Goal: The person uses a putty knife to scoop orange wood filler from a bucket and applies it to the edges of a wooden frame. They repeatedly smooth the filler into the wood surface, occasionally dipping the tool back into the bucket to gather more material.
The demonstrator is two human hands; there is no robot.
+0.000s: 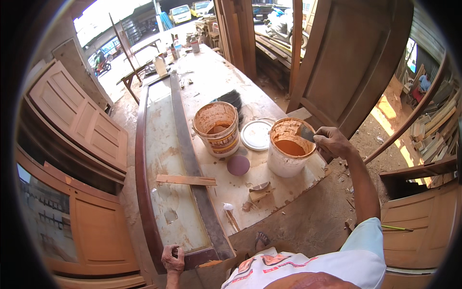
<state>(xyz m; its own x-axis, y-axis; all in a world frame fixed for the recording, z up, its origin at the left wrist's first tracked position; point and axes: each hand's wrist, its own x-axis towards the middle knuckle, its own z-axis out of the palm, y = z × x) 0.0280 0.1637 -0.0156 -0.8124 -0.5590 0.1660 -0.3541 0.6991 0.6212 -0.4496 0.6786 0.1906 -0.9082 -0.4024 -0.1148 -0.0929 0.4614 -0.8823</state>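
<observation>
My right hand (333, 141) pinches a dark flat scraper (306, 133) at the right rim of a white bucket (284, 163). Inside that bucket lies orange-brown putty (290, 147), and more of it is smeared over the inner wall. At the near end of a long dark wooden frame (142, 192) is my left hand (173, 258), its fingers curled at the corner; what they close on is hidden. A thin wood strip (186, 180) lies across the frame. Left of the white bucket stands a second putty-stained bucket (222, 144).
A white lid (255, 135), a purple sanding disc (238, 165), a wooden block (261, 193) and a black brush (232, 99) lie on the worktable (284, 199). Panelled doors (77, 108) lean at the left; a large brown door (353, 58) stands at the right.
</observation>
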